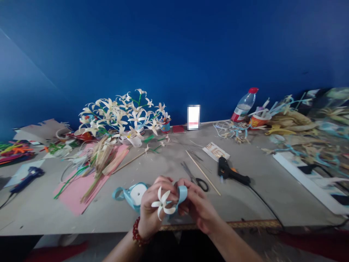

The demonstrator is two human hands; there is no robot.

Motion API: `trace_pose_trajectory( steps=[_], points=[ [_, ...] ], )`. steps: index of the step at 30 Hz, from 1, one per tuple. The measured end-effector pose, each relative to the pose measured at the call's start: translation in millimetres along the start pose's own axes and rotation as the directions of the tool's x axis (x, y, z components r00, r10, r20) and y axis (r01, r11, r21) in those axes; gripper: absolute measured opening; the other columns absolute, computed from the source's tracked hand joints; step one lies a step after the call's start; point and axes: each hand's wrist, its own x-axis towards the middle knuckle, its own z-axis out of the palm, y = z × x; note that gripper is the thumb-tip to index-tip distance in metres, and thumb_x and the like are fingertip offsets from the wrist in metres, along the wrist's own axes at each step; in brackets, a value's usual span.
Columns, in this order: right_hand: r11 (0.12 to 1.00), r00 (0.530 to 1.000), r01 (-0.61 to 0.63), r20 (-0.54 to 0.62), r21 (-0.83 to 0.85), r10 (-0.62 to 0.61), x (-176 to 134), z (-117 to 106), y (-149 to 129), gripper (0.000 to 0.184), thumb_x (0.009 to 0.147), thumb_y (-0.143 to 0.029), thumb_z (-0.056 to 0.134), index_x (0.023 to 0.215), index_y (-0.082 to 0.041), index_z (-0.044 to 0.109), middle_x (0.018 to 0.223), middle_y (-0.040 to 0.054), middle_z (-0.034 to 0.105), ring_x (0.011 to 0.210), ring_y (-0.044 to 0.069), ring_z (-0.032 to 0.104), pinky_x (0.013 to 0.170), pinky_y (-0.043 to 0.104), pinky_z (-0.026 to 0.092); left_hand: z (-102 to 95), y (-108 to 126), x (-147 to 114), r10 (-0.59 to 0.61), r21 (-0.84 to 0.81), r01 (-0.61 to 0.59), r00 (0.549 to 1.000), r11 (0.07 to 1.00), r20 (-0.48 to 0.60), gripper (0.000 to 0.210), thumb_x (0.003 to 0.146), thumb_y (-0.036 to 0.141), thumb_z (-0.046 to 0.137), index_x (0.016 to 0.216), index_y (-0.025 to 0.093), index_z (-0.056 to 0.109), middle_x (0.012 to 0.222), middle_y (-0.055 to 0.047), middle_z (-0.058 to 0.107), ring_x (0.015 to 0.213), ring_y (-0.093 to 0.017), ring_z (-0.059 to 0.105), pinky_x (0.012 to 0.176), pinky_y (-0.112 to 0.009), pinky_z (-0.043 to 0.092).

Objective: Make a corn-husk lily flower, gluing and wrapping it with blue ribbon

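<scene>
Near the table's front edge, my left hand [151, 205] is closed around a white five-petalled craft flower [163, 203], its bloom turned toward me. Between both hands runs a light blue ribbon [182, 194], looped up at the fingers of my right hand [200, 207], which pinch it. The flower's stem is hidden behind my fingers. Just left of my left hand lies the ribbon spool [136, 194], a white disc with blue ribbon trailing off it. Black-handled scissors [195, 177] lie beyond my right hand, beside a thin wooden stick [203, 173].
A black glue gun [231, 173] with its cord lies to the right, near a white power strip [308, 185]. Behind stand several white flowers [122, 112]. Pink paper [73, 200] holds dried husks at left, near a blue glue gun [27, 178]. A bottle [244, 105] leans at the back.
</scene>
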Motion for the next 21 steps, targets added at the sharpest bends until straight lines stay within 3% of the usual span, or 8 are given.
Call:
trace_pose_trajectory(
  steps=[3, 5, 7, 11, 14, 16, 19, 21],
  points=[
    [0.986, 0.987, 0.158, -0.003, -0.058, -0.159, 0, -1, -4, 0.039, 0.069, -0.051, 0.082, 0.077, -0.017, 0.065, 0.071, -0.0016, 0.059, 0.053, 0.008, 0.049, 0.049, 0.019, 0.042, -0.3, 0, 0, -0.046, -0.011, 0.046, 0.999, 0.999, 0.01, 0.021, 0.09, 0.035, 0.062, 0.079, 0.02, 0.071, 0.075, -0.004, 0.067, 0.074, -0.02, 0.06, 0.082, -0.043, 0.049],
    [0.979, 0.98, 0.197, -0.019, -0.049, -0.198, 3, -1, -6, 0.039, 0.07, -0.053, 0.081, 0.077, -0.017, 0.069, 0.077, 0.0005, 0.062, 0.061, 0.01, 0.053, 0.055, 0.02, 0.044, -1.4, -1, -1, -0.083, -0.034, 0.083, 0.996, 0.996, 0.015, 0.02, 0.09, 0.035, 0.063, 0.079, 0.02, 0.071, 0.077, -0.005, 0.068, 0.077, -0.022, 0.06, 0.082, -0.043, 0.049],
    [0.988, 0.985, 0.154, -0.074, -0.017, -0.155, 9, -1, -5, 0.039, 0.07, -0.053, 0.081, 0.074, -0.016, 0.069, 0.073, 0.0006, 0.063, 0.064, 0.011, 0.054, 0.06, 0.021, 0.044, -2.8, -4, -3, -0.114, -0.067, 0.115, 0.993, 0.991, 0.02, 0.016, 0.089, 0.032, 0.064, 0.079, 0.021, 0.071, 0.078, -0.005, 0.067, 0.079, -0.022, 0.06, 0.08, -0.041, 0.049],
    [0.988, 0.971, -0.038, -0.229, 0.147, 0.071, 22, -3, 0, 0.045, 0.07, -0.059, 0.077, 0.066, -0.016, 0.066, 0.061, -0.0006, 0.062, 0.056, 0.012, 0.052, 0.055, 0.023, 0.042, -5.4, -9, -7, -0.15, -0.088, 0.15, 0.989, 0.985, 0.007, 0.011, 0.087, 0.026, 0.065, 0.081, 0.02, 0.072, 0.08, -0.004, 0.065, 0.08, -0.021, 0.058, 0.084, -0.042, 0.048],
    [0.974, 0.967, -0.022, -0.242, 0.226, 0.078, 24, -9, 0, 0.042, 0.07, -0.059, 0.076, 0.07, -0.017, 0.068, 0.069, 0.0005, 0.066, 0.062, 0.014, 0.056, 0.06, 0.025, 0.045, -6.5, -13, -8, -0.198, -0.098, 0.195, 0.98, 0.976, -0.022, 0.008, 0.087, 0.02, 0.065, 0.083, 0.021, 0.072, 0.08, -0.003, 0.064, 0.082, -0.02, 0.058, 0.092, -0.044, 0.046],
    [0.991, 0.979, 0.019, -0.202, 0.134, 0.009, 21, -17, -2, 0.031, 0.071, -0.048, 0.077, 0.077, -0.018, 0.07, 0.076, 0.0016, 0.068, 0.07, 0.016, 0.058, 0.067, 0.026, 0.046, -7.0, -14, -9, -0.242, -0.15, 0.23, 0.968, 0.961, -0.066, 0.009, 0.086, 0.017, 0.065, 0.083, 0.022, 0.072, 0.081, -0.002, 0.064, 0.084, -0.02, 0.058, 0.093, -0.043, 0.046],
    [0.978, 0.972, 0.09, -0.197, -0.189, -0.127, 16, -35, -6, 0.016, 0.073, -0.026, 0.069, 0.087, -0.019, 0.071, 0.079, 0.0019, 0.068, 0.076, 0.018, 0.059, 0.071, 0.028, 0.044, -7.5, -16, -11, -0.33, -0.229, 0.293, 0.933, 0.928, -0.141, 0.009, 0.085, 0.016, 0.068, 0.082, 0.022, 0.073, 0.084, -0.002, 0.065, 0.09, -0.02, 0.06, 0.094, -0.039, 0.046],
    [0.883, 0.904, 0.235, -0.243, -0.405, -0.352, 13, -44, -8, 0.021, 0.075, -0.018, 0.062, 0.094, -0.021, 0.071, 0.084, 0.0014, 0.067, 0.081, 0.018, 0.058, 0.076, 0.028, 0.044, -7.3, -16, -11, -0.407, -0.268, 0.355, 0.896, 0.896, -0.176, 0.008, 0.083, 0.016, 0.07, 0.081, 0.022, 0.074, 0.087, -0.002, 0.066, 0.094, -0.02, 0.062, 0.092, -0.036, 0.047]
  ],
)
